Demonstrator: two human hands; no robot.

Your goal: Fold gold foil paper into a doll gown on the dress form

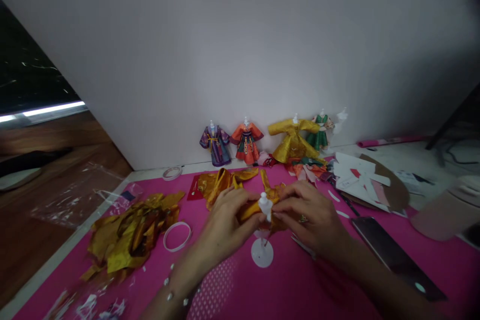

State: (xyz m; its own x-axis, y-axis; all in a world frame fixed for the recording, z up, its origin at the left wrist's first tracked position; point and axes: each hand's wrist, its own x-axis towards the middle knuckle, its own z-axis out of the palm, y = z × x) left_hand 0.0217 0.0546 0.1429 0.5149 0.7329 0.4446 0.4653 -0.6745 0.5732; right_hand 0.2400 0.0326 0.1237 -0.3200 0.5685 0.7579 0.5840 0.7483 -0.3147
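Observation:
A small white doll mannequin [265, 204] stands upright on a round white base [262, 253] in front of me. Golden-orange fabric [247, 210] lies around its torso, partly covered by my fingers. My left hand [227, 215] is closed on the fabric at the mannequin's left side, thumb against the torso. From the other side, my right hand [311, 212] pinches the fabric close to the mannequin's chest. The fingertips hide how the cloth's edges meet. Behind the hands lies more gold cloth [217, 182] on the pink mat [292, 290].
Dressed mannequins, including one in a yellow robe [294, 139], line the wall. Gold scraps [131, 235] and a tape ring [177, 236] lie left. A phone [393, 255], paper pieces [362, 180] and a pale container [446, 210] are right. A slim tool [303, 246] lies beneath my right hand.

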